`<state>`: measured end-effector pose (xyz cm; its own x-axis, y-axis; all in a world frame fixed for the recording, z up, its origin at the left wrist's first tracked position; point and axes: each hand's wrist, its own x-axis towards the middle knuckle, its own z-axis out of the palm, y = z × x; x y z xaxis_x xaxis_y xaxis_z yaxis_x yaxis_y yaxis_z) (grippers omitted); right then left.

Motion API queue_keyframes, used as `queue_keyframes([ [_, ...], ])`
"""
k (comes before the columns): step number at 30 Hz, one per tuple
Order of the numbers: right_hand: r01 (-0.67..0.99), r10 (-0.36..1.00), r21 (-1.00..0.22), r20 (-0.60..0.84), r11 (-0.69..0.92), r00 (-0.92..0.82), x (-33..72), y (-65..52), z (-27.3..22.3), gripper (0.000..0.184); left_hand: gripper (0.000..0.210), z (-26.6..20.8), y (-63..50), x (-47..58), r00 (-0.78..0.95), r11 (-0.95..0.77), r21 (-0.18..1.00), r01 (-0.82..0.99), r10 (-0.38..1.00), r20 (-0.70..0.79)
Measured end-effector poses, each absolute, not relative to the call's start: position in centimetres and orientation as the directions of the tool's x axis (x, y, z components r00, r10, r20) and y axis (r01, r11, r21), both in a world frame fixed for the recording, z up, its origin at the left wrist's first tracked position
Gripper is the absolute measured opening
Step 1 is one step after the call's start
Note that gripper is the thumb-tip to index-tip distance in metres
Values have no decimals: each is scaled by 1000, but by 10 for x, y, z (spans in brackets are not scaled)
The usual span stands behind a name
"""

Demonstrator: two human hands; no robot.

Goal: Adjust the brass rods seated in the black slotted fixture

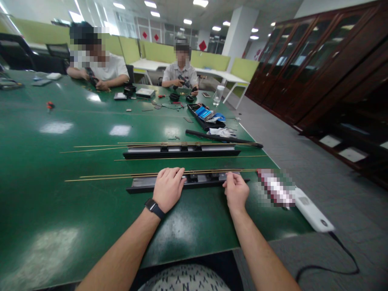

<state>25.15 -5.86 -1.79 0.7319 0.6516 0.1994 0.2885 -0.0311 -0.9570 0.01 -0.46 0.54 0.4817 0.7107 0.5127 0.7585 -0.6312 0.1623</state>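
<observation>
A long black rail (pixel 142 188) with a grey metal inner face lies across the green table in front of me. Dark blocks (pixel 214 176) sit along its channel, and thin brass-coloured rods (pixel 100 176) run lengthwise over its far edge. My left hand (pixel 168 189), with a dark watch on the wrist, is laid over the middle of the rail, fingers curved over it and thumb along its right side. At the rail's right end, my right hand (pixel 237 193) is closed in a pinch; its fingertips are partly hidden, so what they hold cannot be made out.
A similar rail (pixel 182 154) with rods lies beyond. Farther off are a black bar (pixel 212 137), white gloves (pixel 222 132) and a tray (pixel 197 117) with blue items. A white power strip (pixel 313 210) sits at the right edge. Two people work across the table (pixel 100 230).
</observation>
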Motion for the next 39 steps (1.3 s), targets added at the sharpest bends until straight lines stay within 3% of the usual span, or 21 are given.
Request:
queue_keyframes([
  [2,177,666,-984,124,-13,735,252,-57,-16,49,31,5,-5,0,480,-632,167,757,711,514],
  [7,80,707,-997,54,-4,705,254,-54,-17,48,32,5,-4,0,481,-633,170,756,712,512],
  [20,7,713,-1000,-15,-27,701,257,-52,-17,51,32,6,-4,0,485,-632,170,756,716,503],
  [39,19,731,-1000,9,-5,682,258,-51,-16,44,32,6,-4,0,487,-634,158,757,708,511],
])
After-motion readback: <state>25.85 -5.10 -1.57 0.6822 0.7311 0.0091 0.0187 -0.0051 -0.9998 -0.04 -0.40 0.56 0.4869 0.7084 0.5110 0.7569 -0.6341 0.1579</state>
